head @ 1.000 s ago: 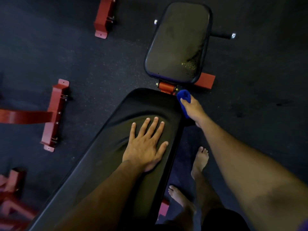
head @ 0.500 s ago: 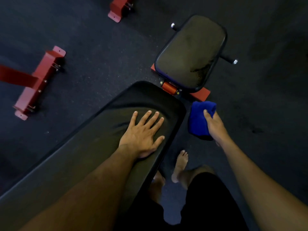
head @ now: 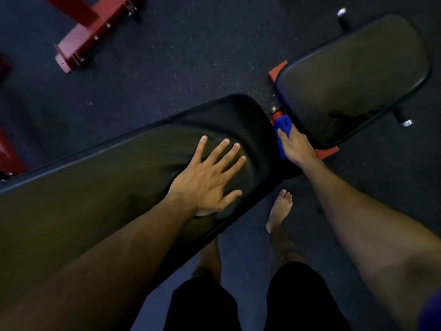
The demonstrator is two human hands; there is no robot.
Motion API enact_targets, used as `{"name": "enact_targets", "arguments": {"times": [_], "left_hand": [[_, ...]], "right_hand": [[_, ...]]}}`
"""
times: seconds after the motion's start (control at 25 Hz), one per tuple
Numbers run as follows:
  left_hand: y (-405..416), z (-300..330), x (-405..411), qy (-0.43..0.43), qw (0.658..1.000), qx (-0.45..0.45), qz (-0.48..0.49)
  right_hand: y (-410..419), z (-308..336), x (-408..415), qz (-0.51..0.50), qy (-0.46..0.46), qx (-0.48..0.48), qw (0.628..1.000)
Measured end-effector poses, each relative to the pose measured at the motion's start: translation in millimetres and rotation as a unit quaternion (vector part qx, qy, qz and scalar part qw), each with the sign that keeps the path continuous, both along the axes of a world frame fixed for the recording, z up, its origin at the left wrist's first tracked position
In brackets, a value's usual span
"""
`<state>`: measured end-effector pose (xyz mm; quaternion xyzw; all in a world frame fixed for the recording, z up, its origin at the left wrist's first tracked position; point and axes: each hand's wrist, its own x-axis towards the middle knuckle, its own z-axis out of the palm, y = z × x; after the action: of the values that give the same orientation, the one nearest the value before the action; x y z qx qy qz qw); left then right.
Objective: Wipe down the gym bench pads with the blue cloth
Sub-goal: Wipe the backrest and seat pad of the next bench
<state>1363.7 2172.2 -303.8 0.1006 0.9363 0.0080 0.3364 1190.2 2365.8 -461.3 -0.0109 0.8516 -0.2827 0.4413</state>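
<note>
- I see my right hand (head: 296, 149) gripping the bunched blue cloth (head: 283, 127) in the narrow gap between the two pads, against the end of the long black padded backrest (head: 100, 187).
- My left hand (head: 210, 180) lies flat on that backrest, fingers spread wide, holding nothing.
- The shorter black rounded seat pad (head: 353, 77), far right, shows a smeared patch near its near edge; I judge it only partly wiped.
- Most of the backrest surface looks yet to be covered, so I judge the job early.
- No brand, label or writing is readable anywhere.
</note>
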Motion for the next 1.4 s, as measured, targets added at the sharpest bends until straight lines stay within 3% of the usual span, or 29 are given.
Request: {"name": "enact_targets", "arguments": {"times": [0.16,0.28,0.36,0.64,0.76,0.92,1.04,1.16,1.28,1.4], "left_hand": [[-2,0,0,-0.006,1.000,0.013,0.001],[0,-1,-1,0.000,1.000,0.006,-0.001],[1,-1,0,0.005,1.000,0.000,0.000],[2,1,0,0.007,1.000,-0.007,-0.001],[3,1,1,0.007,1.000,-0.010,0.002],[0,0,1,0.000,1.000,-0.002,0.000],[2,-2,1,0.004,1.000,-0.005,0.000],[2,-1,-1,0.003,1.000,-0.002,0.008],[4,1,-3,-0.005,1.000,-0.008,0.003],[4,6,-3,-0.014,1.000,-0.008,-0.002]], "right_hand": [[-69,2,-44,0.116,0.068,0.034,0.990],[-115,10,-60,0.191,0.154,-0.005,0.970],[-127,10,-62,0.226,0.162,-0.021,0.960],[6,9,-14,0.166,0.025,0.034,0.985],[41,22,3,0.181,0.007,0.048,0.982],[-27,34,-23,0.206,0.073,0.099,0.971],[-114,39,-49,0.189,0.136,0.043,0.972],[-161,52,-57,0.262,0.173,0.020,0.949],[-139,57,-62,0.257,0.163,0.007,0.953],[-72,74,-50,0.140,0.170,0.009,0.976]]}}
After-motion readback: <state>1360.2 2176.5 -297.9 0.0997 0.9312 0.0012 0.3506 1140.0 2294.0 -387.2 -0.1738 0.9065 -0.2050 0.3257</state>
